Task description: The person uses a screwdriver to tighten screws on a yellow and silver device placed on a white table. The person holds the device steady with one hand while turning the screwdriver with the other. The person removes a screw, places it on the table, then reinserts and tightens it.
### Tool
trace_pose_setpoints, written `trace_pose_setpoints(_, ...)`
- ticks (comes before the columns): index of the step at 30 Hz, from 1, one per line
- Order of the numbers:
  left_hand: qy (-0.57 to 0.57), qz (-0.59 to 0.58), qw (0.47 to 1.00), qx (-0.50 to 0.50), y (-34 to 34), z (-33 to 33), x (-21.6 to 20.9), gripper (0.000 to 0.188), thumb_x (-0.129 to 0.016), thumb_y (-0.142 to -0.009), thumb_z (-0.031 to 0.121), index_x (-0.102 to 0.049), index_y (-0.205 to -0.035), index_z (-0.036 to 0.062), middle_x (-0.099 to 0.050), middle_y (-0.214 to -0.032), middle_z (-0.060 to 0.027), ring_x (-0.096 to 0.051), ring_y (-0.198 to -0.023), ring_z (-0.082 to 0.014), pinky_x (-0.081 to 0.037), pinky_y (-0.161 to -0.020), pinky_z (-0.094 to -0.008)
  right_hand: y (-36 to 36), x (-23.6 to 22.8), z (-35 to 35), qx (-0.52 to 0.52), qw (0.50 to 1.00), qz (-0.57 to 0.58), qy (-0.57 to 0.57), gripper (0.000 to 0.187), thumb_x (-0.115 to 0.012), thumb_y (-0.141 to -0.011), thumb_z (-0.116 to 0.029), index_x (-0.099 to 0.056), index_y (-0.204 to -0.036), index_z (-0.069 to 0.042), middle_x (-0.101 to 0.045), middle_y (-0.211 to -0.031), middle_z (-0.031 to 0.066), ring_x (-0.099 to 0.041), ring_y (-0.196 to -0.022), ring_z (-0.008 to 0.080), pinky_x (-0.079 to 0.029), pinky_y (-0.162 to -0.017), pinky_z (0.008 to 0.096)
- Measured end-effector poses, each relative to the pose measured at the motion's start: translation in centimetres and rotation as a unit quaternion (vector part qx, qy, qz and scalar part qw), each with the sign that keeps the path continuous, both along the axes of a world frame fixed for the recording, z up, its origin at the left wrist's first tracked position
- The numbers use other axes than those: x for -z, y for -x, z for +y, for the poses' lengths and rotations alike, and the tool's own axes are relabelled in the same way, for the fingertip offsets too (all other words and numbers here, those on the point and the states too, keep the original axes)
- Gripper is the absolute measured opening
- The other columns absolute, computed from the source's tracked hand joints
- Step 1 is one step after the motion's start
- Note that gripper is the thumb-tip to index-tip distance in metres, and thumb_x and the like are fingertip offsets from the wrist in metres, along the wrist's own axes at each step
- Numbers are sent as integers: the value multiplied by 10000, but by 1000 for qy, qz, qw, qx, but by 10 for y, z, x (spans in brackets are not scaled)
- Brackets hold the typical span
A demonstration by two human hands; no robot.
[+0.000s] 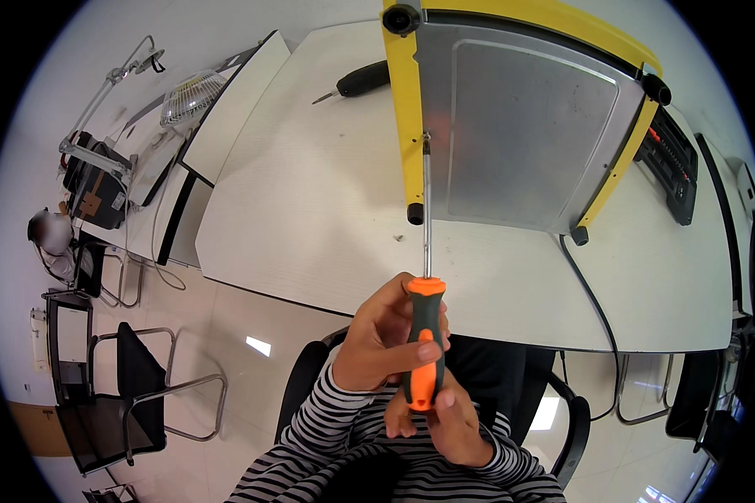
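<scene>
A long screwdriver [428, 369] with an orange and dark green handle points away from me. My left hand [376, 348] is closed round the upper handle, its thumb along the side. At the butt end, my right hand [461, 432] grips the handle between thumb and fingers. The shaft runs up to a yellow-edged appliance [528, 126], whose grey metal base plate faces me, with black feet at the corners. The screwdriver tip meets the plate's left edge beside the yellow strip, at what looks like a screw; its exact seating is too small to tell.
A black-handled power screwdriver [362, 81] lies left of the appliance on the white table [310, 184]. To the right sits an open black tool case [671, 159]. A black cable [591, 293] hangs over the front edge. Chairs [143, 386] and another person [59, 243] are at left.
</scene>
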State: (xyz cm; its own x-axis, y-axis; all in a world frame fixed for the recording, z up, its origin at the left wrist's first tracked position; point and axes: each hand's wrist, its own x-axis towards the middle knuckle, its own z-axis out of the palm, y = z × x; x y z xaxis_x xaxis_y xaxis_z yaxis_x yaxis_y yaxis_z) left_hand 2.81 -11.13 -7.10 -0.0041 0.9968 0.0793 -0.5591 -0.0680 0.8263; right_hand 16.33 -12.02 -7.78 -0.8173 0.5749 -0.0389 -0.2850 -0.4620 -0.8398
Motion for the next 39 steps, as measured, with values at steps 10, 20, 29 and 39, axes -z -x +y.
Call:
trace_pose_setpoints(10, -5, -23, 995, 93, 7, -5, 3, 433, -466, -786, 125, -322, -1138, -83, -526, -883, -171, -535, -735, -141, -448, -655, -228, 0, -1, -1, -94, 983, 126, 95, 465, -307, -879, -351, -279, -1085, 65, -542, -636, 126, -486, -514, 115, -351, -432, 186)
trace_pose_setpoints(20, -35, -68, 994, 73, 7, -4, 8, 499, -571, -717, 97, -335, -1131, -50, -536, -914, -134, -557, -833, -204, -443, -747, -322, -2, 4, -6, -66, 994, 88, 13, 643, -207, -849, -496, -324, -1065, 98, -551, -620, 114, -472, -496, 115, -362, -451, 201)
trace_pose_setpoints(29, -8, 61, 998, -8, 4, -5, 1, 427, -582, -723, 111, -378, -1073, -24, -523, -858, -86, -516, -752, -135, -434, -694, -269, 0, -8, 1, -22, 999, 21, 15, 459, -465, -839, -232, -244, -1121, 55, -551, -683, 132, -521, -558, 139, -397, -486, 205)
trace_pose_setpoints(39, -77, -91, 989, 87, 3, -5, 8, 484, -453, -793, 143, -284, -1167, -113, -513, -940, -165, -529, -862, -261, -442, -710, -300, -2, 1, -6, -109, 990, 84, 17, 715, -242, -796, -556, -374, -1041, 102, -562, -668, 117, -520, -579, 136, -389, -484, 210)
